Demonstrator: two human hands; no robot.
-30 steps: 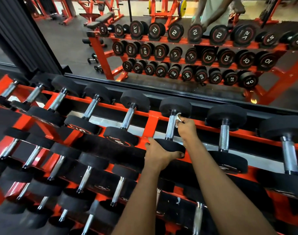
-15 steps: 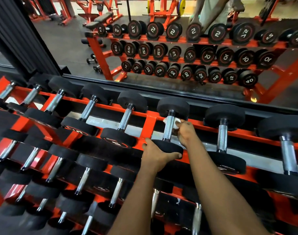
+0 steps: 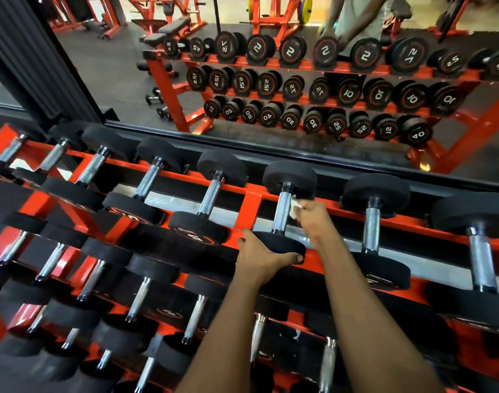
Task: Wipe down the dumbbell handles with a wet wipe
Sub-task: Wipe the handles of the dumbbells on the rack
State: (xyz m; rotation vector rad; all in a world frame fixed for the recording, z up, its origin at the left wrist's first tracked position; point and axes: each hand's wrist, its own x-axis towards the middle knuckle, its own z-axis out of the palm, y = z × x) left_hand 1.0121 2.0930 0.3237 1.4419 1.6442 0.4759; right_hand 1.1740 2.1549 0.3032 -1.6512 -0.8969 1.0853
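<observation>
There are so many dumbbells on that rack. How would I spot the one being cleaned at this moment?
Start at the orange rack below the big mirror and follow its top row. The dumbbell being cleaned is the third from the right among those in view. It alone has hands on it: the left hand grips its near black end, and the right hand presses a white wipe against its steel handle.

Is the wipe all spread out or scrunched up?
Scrunched up. The wet wipe is a small white wad poking from the right hand, beside the dumbbell handle.
</observation>
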